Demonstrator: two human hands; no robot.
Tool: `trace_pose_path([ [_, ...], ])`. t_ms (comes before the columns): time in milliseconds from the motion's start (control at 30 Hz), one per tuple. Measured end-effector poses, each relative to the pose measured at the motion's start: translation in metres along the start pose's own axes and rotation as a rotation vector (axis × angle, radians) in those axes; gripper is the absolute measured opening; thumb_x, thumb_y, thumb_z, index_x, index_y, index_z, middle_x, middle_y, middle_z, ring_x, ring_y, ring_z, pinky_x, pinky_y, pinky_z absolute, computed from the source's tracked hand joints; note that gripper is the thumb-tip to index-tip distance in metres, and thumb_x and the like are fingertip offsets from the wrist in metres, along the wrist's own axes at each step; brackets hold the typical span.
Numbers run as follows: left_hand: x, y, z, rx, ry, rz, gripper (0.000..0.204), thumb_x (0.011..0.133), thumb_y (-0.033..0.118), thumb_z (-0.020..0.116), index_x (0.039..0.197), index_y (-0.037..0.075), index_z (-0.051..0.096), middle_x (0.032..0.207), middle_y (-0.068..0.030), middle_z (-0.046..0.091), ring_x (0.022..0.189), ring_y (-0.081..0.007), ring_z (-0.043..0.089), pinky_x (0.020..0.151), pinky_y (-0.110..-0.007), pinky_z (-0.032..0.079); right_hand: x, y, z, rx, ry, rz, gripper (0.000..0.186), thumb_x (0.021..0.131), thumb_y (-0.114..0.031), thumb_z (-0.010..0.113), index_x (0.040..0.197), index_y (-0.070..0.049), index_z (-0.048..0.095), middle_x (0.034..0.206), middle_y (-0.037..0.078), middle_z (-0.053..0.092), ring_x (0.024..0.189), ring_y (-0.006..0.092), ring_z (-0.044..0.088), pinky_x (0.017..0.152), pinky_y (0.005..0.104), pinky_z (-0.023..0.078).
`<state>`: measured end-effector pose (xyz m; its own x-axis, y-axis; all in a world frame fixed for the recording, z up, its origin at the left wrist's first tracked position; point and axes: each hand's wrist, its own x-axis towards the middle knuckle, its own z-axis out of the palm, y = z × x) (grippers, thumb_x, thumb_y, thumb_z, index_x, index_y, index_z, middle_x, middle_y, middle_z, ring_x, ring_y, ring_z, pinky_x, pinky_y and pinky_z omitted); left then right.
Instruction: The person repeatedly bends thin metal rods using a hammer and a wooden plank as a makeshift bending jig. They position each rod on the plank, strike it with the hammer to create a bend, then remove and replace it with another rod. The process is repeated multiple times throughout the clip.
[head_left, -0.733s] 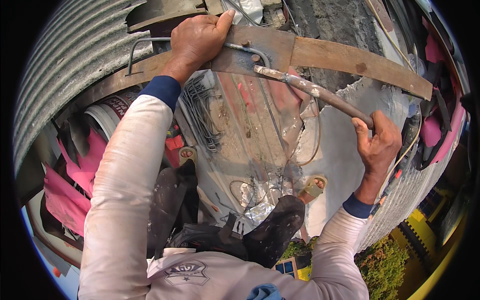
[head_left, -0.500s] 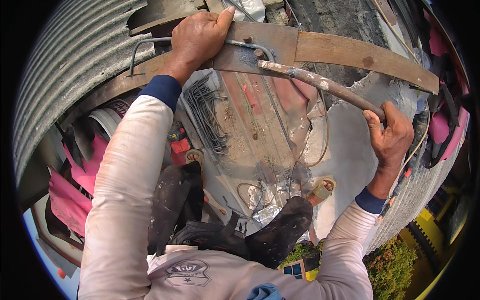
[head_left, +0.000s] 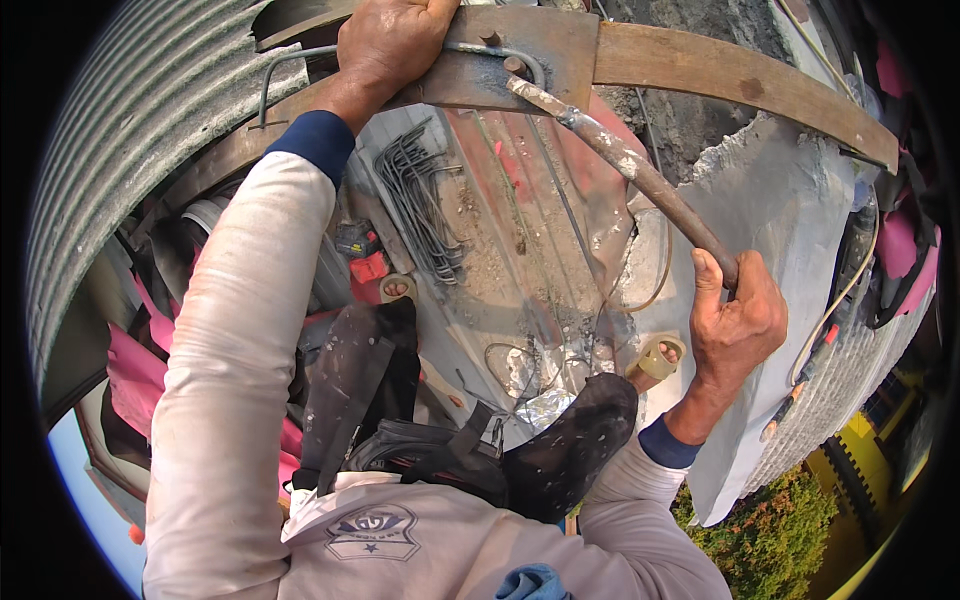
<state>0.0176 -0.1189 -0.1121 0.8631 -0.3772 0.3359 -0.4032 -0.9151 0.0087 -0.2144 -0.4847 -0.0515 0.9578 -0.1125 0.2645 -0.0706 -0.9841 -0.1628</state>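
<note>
Left hand (head_left: 390, 45) is gripping the steel rod (head_left: 300, 56), pinning it along the plate (head_left: 568, 55) on the plank (head_left: 730, 68), likely so it isn't slipping. Rod is running between two pegs (head_left: 514, 66), its end curving round the lower one, which is presumably serving as a stop. Right hand (head_left: 738, 312) is gripping the pipe (head_left: 655, 188) at its near end, probably for leverage; far tip is sitting by the lower peg, contact unclear. Bent rods (head_left: 415, 200) are lying bunched below.
</note>
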Motion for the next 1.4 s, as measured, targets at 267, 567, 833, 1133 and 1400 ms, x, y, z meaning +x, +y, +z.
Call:
trace_pose_path([
  [267,0.004,0.008,-0.008,-0.21,-0.148,-0.274,0.064,0.108,0.061,0.049,0.098,0.01,0.087,0.092,-0.0178,0.082,0.088,-0.0402,0.08,0.081,-0.05,0.065,0.031,0.027,-0.02,0.12,-0.122,-0.033,0.057,0.093,-0.05,0.084,0.072,-0.007,0.054,0.062,0.01,0.055,0.055,0.0293,0.054,0.054,0.043,0.042],
  [567,0.005,0.015,-0.024,-0.37,-0.162,-0.438,0.063,0.105,0.062,0.053,0.091,0.011,0.087,0.087,-0.0185,0.08,0.085,-0.0402,0.079,0.082,-0.05,0.063,0.168,-0.045,0.019,0.281,-0.29,0.168,0.06,0.077,-0.056,0.096,0.088,-0.002,0.074,0.077,0.011,0.073,0.072,0.0265,0.071,0.069,0.045,0.055],
  [833,0.014,0.023,-0.074,-0.308,-0.096,-0.402,0.068,0.107,0.063,0.055,0.077,0.009,0.084,0.072,-0.0171,0.075,0.069,-0.0368,0.076,0.065,-0.048,0.061,0.203,-0.065,0.026,0.1,-0.503,0.224,0.071,0.071,-0.061,0.097,0.1,0.001,0.08,0.096,0.023,0.081,0.092,0.0379,0.08,0.083,0.0501,0.06],
  [1133,-0.101,0.088,-0.182,-0.451,-0.133,-0.324,0.071,0.106,0.059,0.063,0.06,0.006,0.074,0.057,-0.0151,0.062,0.054,-0.035,0.065,0.054,-0.048,0.051,0.203,-0.062,0.028,0.17,-0.518,0.2,0.066,0.075,-0.061,0.094,0.095,-0.001,0.078,0.088,0.018,0.079,0.083,0.0367,0.076,0.077,0.0495,0.058],
  [1400,-0.256,0.097,-0.024,-0.623,-1.163,-0.146,0.075,0.104,0.071,0.057,0.086,0.003,0.082,0.088,-0.0195,0.078,0.089,-0.0412,0.076,0.081,-0.053,0.059,0.202,-0.053,0.036,0.239,-0.502,0.18,0.059,0.08,-0.056,0.094,0.089,-0.001,0.074,0.075,0.005,0.069,0.069,0.0204,0.066,0.066,0.0387,0.052],
])
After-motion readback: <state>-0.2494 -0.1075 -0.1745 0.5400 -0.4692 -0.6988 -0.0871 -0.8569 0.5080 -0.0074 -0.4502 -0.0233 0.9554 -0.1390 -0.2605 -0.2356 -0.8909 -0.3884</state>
